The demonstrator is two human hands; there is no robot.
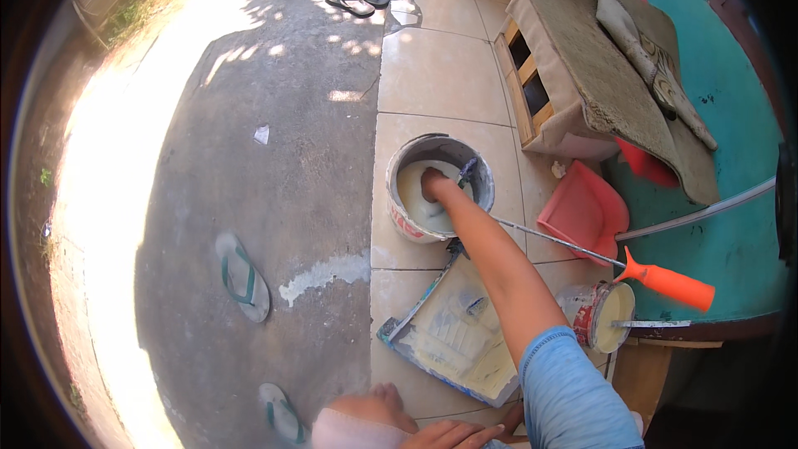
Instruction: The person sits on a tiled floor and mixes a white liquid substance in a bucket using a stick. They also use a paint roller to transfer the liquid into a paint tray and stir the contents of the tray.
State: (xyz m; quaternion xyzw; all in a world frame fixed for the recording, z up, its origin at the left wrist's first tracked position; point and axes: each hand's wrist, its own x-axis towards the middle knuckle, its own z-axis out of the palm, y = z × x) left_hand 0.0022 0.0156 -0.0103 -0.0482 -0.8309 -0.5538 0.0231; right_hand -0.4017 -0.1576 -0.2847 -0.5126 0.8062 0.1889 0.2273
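Note:
My right hand (433,185) reaches down into a paint-smeared bucket (485,199), at the pale, milky liquid (411,191) inside. Its fingers are largely hidden there, so I cannot make out whether they hold anything. A dark, paint-stained object (467,173) leans on the bucket's inner wall beside it. At the bottom edge my left hand (453,435) lies with its fingers stretched out, near my bent leg. Below the bucket rests a blue-edged paint tray (449,341) coated in pale yellow paint. An orange-handled paint roller (672,283) extends behind my right forearm; its head is not plainly visible.
A small paint pot (579,308) with a flat strip (657,324) across it stands right of the tray. Beyond are a red dustpan (573,204) and a cloth-draped wooden crate (544,112). Flip-flops (243,276) lie on the concrete, left of the tiles (440,75).

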